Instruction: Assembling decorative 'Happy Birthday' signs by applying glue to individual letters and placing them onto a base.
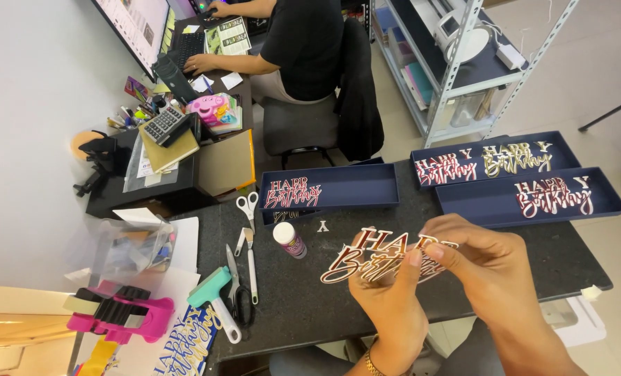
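Observation:
A red and gold cut-out script cake topper (pixel 366 259) is held over the dark table (pixel 303 299) near its front edge. My left hand (pixel 387 296) grips it from below. My right hand (pixel 481 261) pinches its right end with fingertips. A loose gold letter piece (pixel 323 225) lies on the table just beyond. A small glue bottle (pixel 290 239) with a white cap stands to the left of the topper.
Three navy trays (pixel 366 188) (pixel 495 145) (pixel 495 200) hold more toppers. Scissors (pixel 247 205), a craft knife (pixel 250 261), a teal scraper (pixel 215 301) and a pink tool (pixel 119 310) lie left. Another person (pixel 296 42) sits at a desk ahead; metal shelving (pixel 456 63) stands right.

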